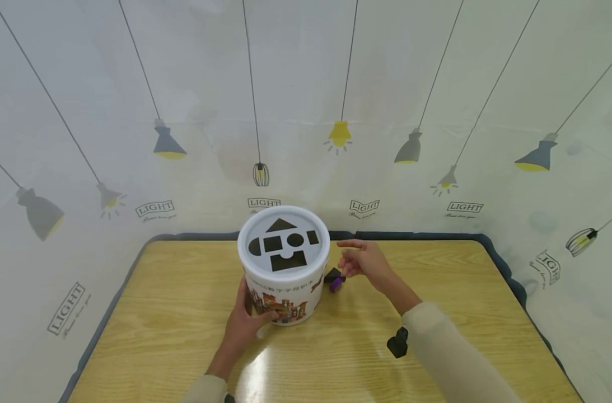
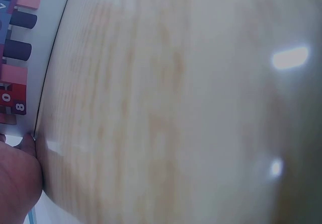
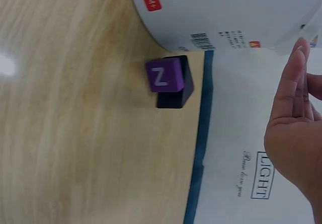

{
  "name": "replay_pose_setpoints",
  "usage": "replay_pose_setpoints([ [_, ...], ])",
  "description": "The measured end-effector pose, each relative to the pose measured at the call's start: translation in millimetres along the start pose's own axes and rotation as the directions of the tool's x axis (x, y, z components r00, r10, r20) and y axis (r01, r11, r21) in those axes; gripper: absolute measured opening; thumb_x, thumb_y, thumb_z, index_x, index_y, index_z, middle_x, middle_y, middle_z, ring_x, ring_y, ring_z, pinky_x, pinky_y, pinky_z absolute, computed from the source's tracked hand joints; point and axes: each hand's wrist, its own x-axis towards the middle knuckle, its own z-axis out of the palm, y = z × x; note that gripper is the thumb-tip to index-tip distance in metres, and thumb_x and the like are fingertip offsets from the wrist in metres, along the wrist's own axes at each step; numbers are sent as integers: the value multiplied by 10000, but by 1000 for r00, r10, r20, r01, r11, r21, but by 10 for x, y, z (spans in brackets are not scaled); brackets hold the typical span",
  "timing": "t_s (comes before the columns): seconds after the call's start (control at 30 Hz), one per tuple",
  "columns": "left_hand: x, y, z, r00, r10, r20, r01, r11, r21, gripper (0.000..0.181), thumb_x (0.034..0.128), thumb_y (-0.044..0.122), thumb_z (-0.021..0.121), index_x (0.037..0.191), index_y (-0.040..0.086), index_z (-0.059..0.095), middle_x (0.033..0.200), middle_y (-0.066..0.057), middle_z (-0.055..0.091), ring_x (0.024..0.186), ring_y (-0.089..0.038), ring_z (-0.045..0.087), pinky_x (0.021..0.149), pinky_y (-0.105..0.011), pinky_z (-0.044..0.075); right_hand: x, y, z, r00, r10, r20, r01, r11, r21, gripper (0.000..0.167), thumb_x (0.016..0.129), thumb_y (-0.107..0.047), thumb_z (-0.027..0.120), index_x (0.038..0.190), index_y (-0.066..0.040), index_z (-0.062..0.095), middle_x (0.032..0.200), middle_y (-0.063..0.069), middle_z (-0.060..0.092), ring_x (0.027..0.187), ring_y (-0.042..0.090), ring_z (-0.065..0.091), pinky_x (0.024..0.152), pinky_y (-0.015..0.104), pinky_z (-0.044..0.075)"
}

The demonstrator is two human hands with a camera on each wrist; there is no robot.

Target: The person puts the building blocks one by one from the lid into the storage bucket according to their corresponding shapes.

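A white bucket (image 1: 285,299) with printed pictures stands upright toward the back of the table. Its white lid (image 1: 309,262) has several shaped holes, among them a triangle, a circle and a square. My left hand (image 1: 242,327) holds the bucket low on its left side, thumb across the front; its other fingers are mostly hidden. To the right of the bucket my right hand (image 1: 365,262) hovers with its index finger extended and nothing held. Below that hand, a purple cube (image 3: 165,75) marked with a letter touches a black block (image 3: 188,80) beside the bucket.
The wooden table (image 1: 174,313) has a dark blue edging (image 1: 195,236) along its back and sides. Behind it hangs a pale sheet (image 1: 295,67) printed with lamps. A black strap piece (image 1: 398,342) is at the right sleeve (image 1: 452,352).
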Motion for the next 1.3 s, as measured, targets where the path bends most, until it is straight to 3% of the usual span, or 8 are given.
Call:
replay_pose_setpoints([
  [0.27,-10,12,-4,999,-36,0,36,999,17,1144,688,384,867,1499,543,76,1568,109,270,1465,-182,237,1218,-399,212,10,269,16,997,56,-49,-58,997,-49,323,987,-114,531,1291,-19,584,772,107,691,575,159,643,586,274,612],
  [0.5,-70,249,-30,998,-55,39,55,998,-2,1143,718,326,863,1530,466,71,1590,27,255,1476,-224,212,1221,-404,197,19,473,29,993,81,-89,-86,995,-56,347,975,-115,558,1288,33,573,751,99,690,568,150,637,574,267,606],
  [0.6,-79,289,-37,998,-56,42,56,998,6,1136,726,324,858,1534,457,71,1590,32,254,1473,-215,220,1218,-389,209,20,551,33,991,92,-98,-98,994,-52,343,971,-114,567,1277,43,579,731,93,686,562,147,638,576,273,610],
  [0.7,-66,254,-34,998,-51,40,51,999,-10,1127,725,318,860,1526,474,83,1590,34,252,1475,-227,215,1221,-402,197,16,605,42,990,96,-103,-101,994,-50,326,969,-105,567,1257,46,592,726,89,681,564,148,638,578,275,611],
  [0.93,6,25,-9,999,-34,2,34,999,22,1135,701,411,857,1499,543,61,1588,109,223,1471,-206,226,1218,-410,215,10,685,77,984,119,-130,-124,992,-33,305,955,-89,579,1226,48,605,727,89,678,569,150,636,563,260,601],
  [1.3,2,10,-6,1000,-26,-8,26,999,29,1144,698,402,863,1506,527,62,1565,121,270,1455,-177,258,1214,-388,228,-18,840,142,978,120,-172,-125,992,-20,284,953,-80,594,1217,24,605,745,144,687,543,154,627,532,257,590],
])
